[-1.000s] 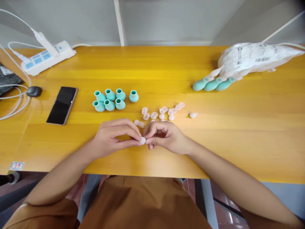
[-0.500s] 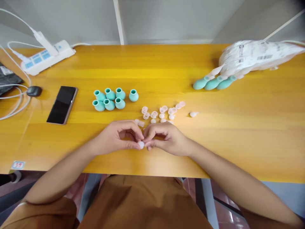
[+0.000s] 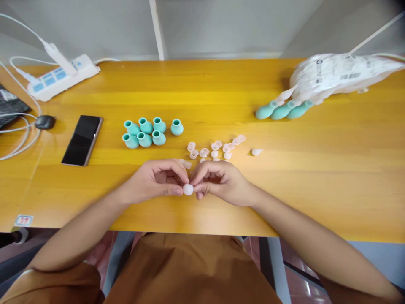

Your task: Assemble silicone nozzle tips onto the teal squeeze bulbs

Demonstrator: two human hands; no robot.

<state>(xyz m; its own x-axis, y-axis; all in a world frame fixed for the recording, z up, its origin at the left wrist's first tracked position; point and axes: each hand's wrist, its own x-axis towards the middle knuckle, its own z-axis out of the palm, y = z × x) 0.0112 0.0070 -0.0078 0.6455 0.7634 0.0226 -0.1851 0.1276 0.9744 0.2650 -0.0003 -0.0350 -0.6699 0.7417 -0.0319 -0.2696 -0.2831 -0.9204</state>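
Between my fingertips is a small translucent white rounded piece (image 3: 188, 189), held above the front part of the table. My left hand (image 3: 161, 179) pinches it from the left, thumb below and fingers above. From the other side my right hand (image 3: 218, 179) grips it with thumb and forefinger. Just beyond my hands lie several pale translucent caps (image 3: 204, 152) and small white bulbs (image 3: 214, 154), some partly hidden by my right hand. One white bulb with a thin tip (image 3: 256, 151) lies apart on the right. Several turquoise bulbs with open necks (image 3: 144, 139) stand grouped beyond my left hand.
A phone (image 3: 82, 140) lies on the left of the wooden table (image 3: 316, 181), near a power strip (image 3: 65, 78) with white cables and a black mouse-like object (image 3: 45, 122). At the back right sits a white plastic bag (image 3: 338, 74) beside three turquoise bulbs lying down (image 3: 281, 110).
The small white piece has turned and moved up slightly between my fingers, showing more of its round face. My left thumb has drawn back a little to the left.
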